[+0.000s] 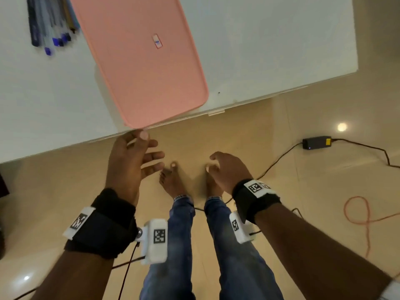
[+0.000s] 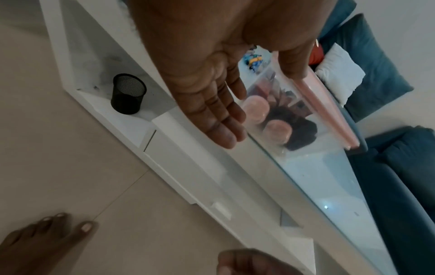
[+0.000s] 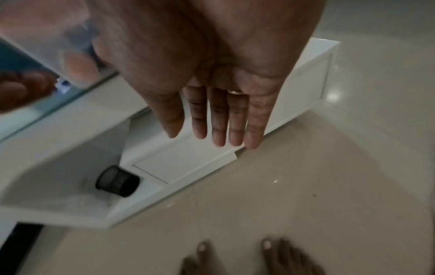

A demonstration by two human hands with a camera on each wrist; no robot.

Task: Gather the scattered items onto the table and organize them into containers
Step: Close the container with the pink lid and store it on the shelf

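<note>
A clear box [image 2: 299, 104] with a pink lid [image 1: 140, 61] stands on the white table [image 1: 270, 50], its near corner at the table's front edge. Pink round items and dark things show through its wall. My left hand [image 1: 151, 148] is open with spread fingers just below that corner, thumb tip by the lid's edge; contact cannot be told. My right hand [image 1: 213, 163] hangs lower over the floor, fingers relaxed and holding nothing. Several blue pens [image 1: 49, 29] lie at the table's far left. A black mesh cup [image 2: 128, 94] stands on the table's lower shelf.
A white drawer front [image 3: 188, 160] sits beside the shelf with the mesh cup [image 3: 117, 181]. My bare feet [image 1: 173, 182] stand on the tiled floor. A black power adapter [image 1: 317, 142] with its cable and an orange cord [image 1: 357, 213] lie on the right. A blue sofa [image 2: 388, 176] is beyond the table.
</note>
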